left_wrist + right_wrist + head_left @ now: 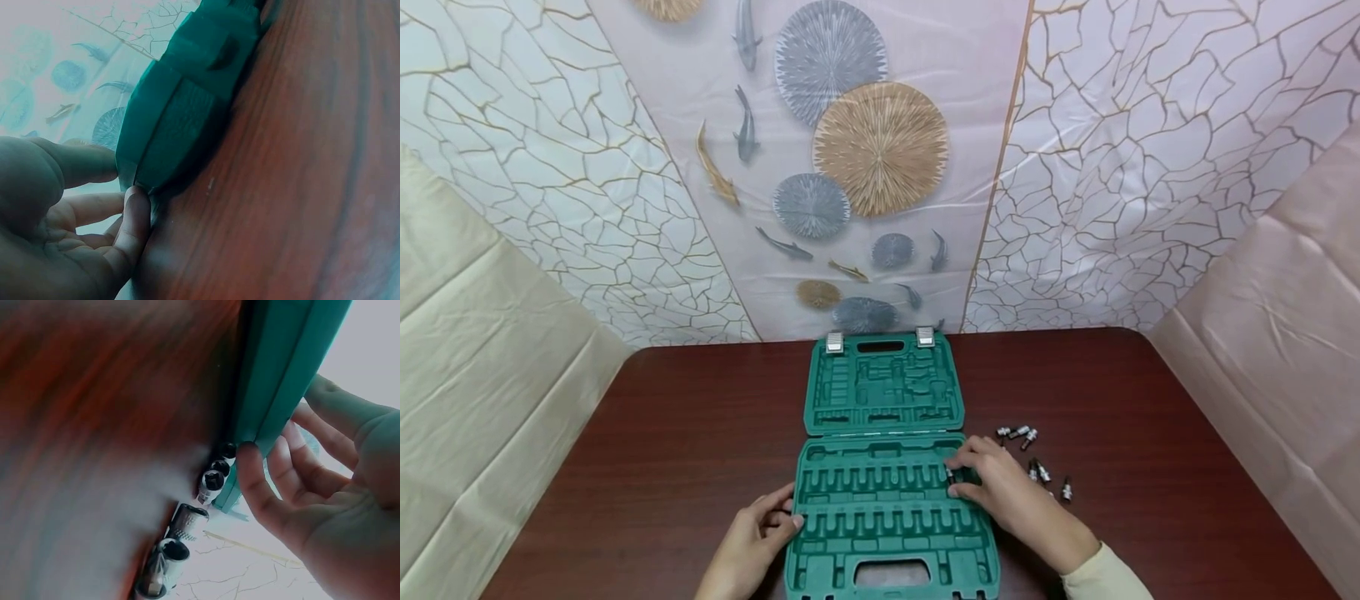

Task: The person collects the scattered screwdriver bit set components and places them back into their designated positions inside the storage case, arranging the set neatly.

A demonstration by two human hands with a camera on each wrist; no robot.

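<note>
A green plastic tool case lies unfolded on the table, its molded lower half toward me and lid half behind. My left hand grips the lower half's left edge, thumb on the rim; the left wrist view shows fingertips against the case's side. Over the right end of the upper slot row, my right hand pinches a small dark-and-silver bit socket between thumb and finger. That piece is hidden in the right wrist view, where the hand reaches over the case's side wall.
Several silver-and-black bit sockets lie loose on the dark red wooden table, right of the case. Metal latches stick up at the lid's far edge. Patterned cloth hangs behind, and plain cloth walls flank the table.
</note>
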